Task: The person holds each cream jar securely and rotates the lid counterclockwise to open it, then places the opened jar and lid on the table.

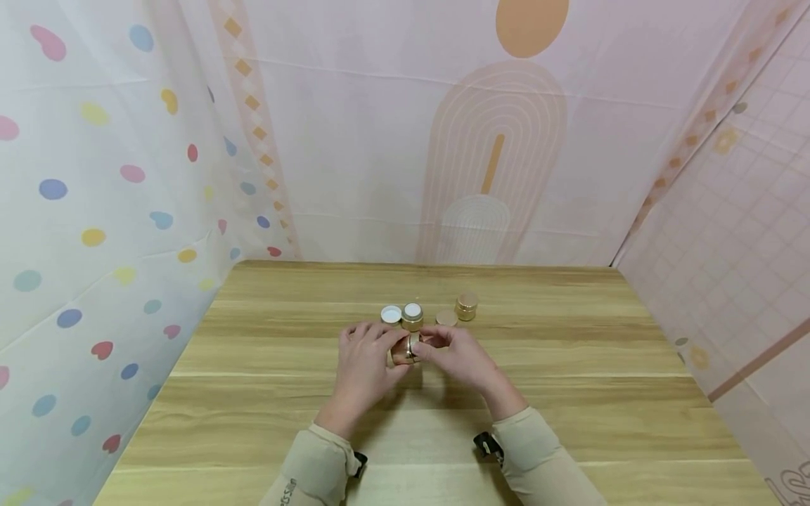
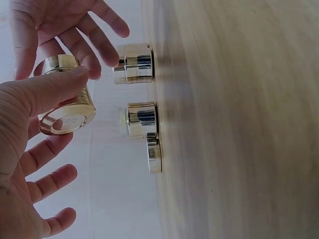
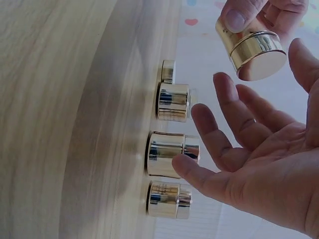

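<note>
My left hand (image 1: 365, 360) grips a shiny gold cosmetic jar (image 2: 66, 112) between thumb and fingers, tilted and lifted off the table. Its lid (image 3: 261, 59) is on and faces my right hand (image 1: 467, 360). That hand is beside the lid with its fingers spread and loosely bent; in the right wrist view they look apart from the jar. Behind the hands stands an uncapped gold jar (image 1: 413, 318) with a white top. A loose lid (image 1: 391, 314) lies to its left, white inside facing up.
Two more capped gold jars stand to the right, a nearer jar (image 1: 446, 319) partly hidden by my right hand and a farther jar (image 1: 467, 307). All are on a wood-grain table (image 1: 266, 393). Patterned cloth (image 1: 354, 140) hangs behind the table and at both sides.
</note>
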`<control>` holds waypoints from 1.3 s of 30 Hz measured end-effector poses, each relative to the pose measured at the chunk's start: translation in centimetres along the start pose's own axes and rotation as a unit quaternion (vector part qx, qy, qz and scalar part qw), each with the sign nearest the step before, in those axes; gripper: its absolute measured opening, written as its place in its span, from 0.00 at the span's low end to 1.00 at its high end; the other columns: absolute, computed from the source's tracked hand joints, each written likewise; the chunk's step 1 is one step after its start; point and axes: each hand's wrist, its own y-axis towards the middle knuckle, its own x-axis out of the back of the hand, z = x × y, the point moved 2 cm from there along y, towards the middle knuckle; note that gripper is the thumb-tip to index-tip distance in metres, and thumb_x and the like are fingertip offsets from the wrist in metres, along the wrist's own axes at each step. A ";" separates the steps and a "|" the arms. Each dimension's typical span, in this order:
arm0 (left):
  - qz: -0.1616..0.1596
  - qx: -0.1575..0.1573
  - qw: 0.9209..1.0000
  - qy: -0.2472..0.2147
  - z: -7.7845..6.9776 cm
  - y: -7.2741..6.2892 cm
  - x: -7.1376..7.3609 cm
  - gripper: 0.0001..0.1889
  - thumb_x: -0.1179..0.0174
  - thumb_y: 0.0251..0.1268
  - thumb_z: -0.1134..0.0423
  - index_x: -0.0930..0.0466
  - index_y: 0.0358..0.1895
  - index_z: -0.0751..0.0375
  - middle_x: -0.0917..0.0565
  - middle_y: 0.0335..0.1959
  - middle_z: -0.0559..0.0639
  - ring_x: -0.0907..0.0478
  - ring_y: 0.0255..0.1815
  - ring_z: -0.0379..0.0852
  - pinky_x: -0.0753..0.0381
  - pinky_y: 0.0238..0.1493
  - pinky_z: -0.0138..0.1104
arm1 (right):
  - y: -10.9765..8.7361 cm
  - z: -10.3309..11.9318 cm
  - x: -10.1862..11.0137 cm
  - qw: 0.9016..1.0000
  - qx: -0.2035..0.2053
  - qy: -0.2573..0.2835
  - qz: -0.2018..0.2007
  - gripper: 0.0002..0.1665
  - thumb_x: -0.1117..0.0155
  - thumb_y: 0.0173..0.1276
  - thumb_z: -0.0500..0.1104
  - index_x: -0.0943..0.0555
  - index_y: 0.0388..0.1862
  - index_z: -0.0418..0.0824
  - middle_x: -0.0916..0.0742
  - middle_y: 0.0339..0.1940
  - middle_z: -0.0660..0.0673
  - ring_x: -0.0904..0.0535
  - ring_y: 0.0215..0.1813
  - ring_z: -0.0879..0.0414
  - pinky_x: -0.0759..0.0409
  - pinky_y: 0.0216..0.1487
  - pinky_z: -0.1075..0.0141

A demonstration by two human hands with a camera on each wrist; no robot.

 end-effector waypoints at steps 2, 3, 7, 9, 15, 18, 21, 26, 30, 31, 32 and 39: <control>0.002 -0.003 1.000 0.004 -0.1 0.0 0.0 0.25 0.14 0.48 0.50 0.10 0.52 0.47 0.10 0.49 0.47 0.18 0.58 0.56 0.29 0.66 0.60 | 0.1 0.0 -0.1 1.000 0.006 -0.009 0.004 0.27 0.28 0.75 0.54 0.14 0.64 0.39 0.07 0.46 0.45 0.13 0.49 0.55 0.14 0.54 0.58; 0.003 -0.005 1.000 0.005 -0.1 0.0 0.0 0.25 0.14 0.48 0.50 0.10 0.52 0.47 0.10 0.48 0.47 0.18 0.58 0.56 0.30 0.66 0.60 | 0.1 -0.1 -0.1 1.000 0.009 -0.013 0.008 0.26 0.28 0.75 0.54 0.13 0.62 0.39 0.07 0.44 0.45 0.14 0.46 0.57 0.15 0.51 0.60; 0.008 -0.011 1.000 0.013 -0.2 0.0 -0.1 0.23 0.15 0.51 0.50 0.10 0.51 0.47 0.10 0.49 0.47 0.18 0.58 0.56 0.30 0.66 0.59 | 0.1 -0.1 -0.2 0.999 0.021 -0.022 0.016 0.22 0.27 0.74 0.54 0.11 0.57 0.41 0.09 0.38 0.47 0.18 0.41 0.59 0.19 0.43 0.64; 0.011 -0.014 1.000 0.018 -0.1 -0.1 -0.1 0.23 0.15 0.51 0.50 0.10 0.51 0.46 0.10 0.50 0.47 0.18 0.59 0.56 0.29 0.66 0.59 | 0.1 -0.1 -0.2 1.000 0.017 -0.018 0.017 0.21 0.26 0.73 0.53 0.10 0.56 0.42 0.09 0.39 0.47 0.18 0.42 0.59 0.19 0.43 0.65; 0.018 -0.007 0.999 0.028 0.5 -0.1 0.0 0.26 0.14 0.48 0.51 0.10 0.53 0.46 0.10 0.51 0.47 0.18 0.59 0.56 0.29 0.66 0.59 | -0.1 -0.2 0.2 1.000 -0.002 -0.008 0.012 0.23 0.23 0.70 0.52 0.13 0.59 0.42 0.09 0.47 0.46 0.16 0.51 0.55 0.19 0.50 0.63; 0.033 0.023 0.999 0.012 1.4 -0.2 0.3 0.27 0.14 0.47 0.51 0.10 0.54 0.47 0.09 0.53 0.48 0.17 0.60 0.57 0.29 0.66 0.61 | -0.2 -0.1 0.5 1.000 -0.005 -0.005 0.008 0.26 0.23 0.70 0.50 0.16 0.62 0.41 0.11 0.49 0.45 0.17 0.53 0.52 0.19 0.52 0.62; 0.055 0.074 0.995 -0.025 2.4 -0.1 0.7 0.28 0.16 0.49 0.51 0.11 0.55 0.50 0.08 0.53 0.50 0.16 0.58 0.58 0.29 0.67 0.62 | -0.2 -0.1 0.6 1.000 0.001 -0.009 0.005 0.28 0.22 0.69 0.47 0.18 0.65 0.42 0.12 0.51 0.45 0.16 0.57 0.47 0.17 0.55 0.58; 0.076 0.147 0.984 -0.059 4.5 0.0 1.7 0.29 0.20 0.52 0.52 0.13 0.58 0.60 0.08 0.51 0.56 0.15 0.55 0.60 0.32 0.68 0.62 | 0.2 0.5 0.0 0.999 0.024 -0.047 0.012 0.29 0.21 0.68 0.46 0.18 0.66 0.42 0.11 0.55 0.44 0.17 0.63 0.42 0.16 0.64 0.46; 0.080 0.159 0.983 -0.047 6.5 0.0 2.4 0.29 0.23 0.53 0.52 0.14 0.58 0.62 0.08 0.53 0.59 0.16 0.57 0.62 0.32 0.67 0.62 | 1.0 1.1 -1.1 0.995 0.036 -0.085 0.028 0.30 0.22 0.68 0.48 0.19 0.65 0.39 0.11 0.57 0.43 0.17 0.64 0.42 0.17 0.66 0.45; 0.082 0.161 0.982 -0.045 6.9 0.0 2.5 0.29 0.23 0.54 0.52 0.15 0.58 0.62 0.09 0.53 0.59 0.16 0.58 0.62 0.32 0.67 0.62 | 1.3 1.2 -1.4 0.994 0.040 -0.092 0.033 0.31 0.22 0.68 0.48 0.20 0.67 0.40 0.11 0.58 0.42 0.17 0.65 0.42 0.17 0.67 0.46; 0.085 0.164 0.982 -0.043 7.4 0.0 2.6 0.28 0.24 0.54 0.52 0.15 0.58 0.62 0.09 0.54 0.60 0.16 0.58 0.63 0.33 0.67 0.63 | 1.6 1.4 -1.8 0.993 0.044 -0.099 0.039 0.32 0.23 0.69 0.49 0.20 0.68 0.40 0.11 0.59 0.41 0.16 0.66 0.42 0.17 0.67 0.46; 0.118 0.188 0.974 -0.055 10.3 0.2 2.7 0.30 0.24 0.56 0.52 0.17 0.62 0.61 0.11 0.59 0.61 0.17 0.61 0.65 0.36 0.70 0.68 | 4.3 2.0 -4.8 0.982 0.069 -0.167 0.053 0.31 0.24 0.71 0.54 0.18 0.68 0.43 0.10 0.57 0.48 0.15 0.64 0.51 0.15 0.65 0.55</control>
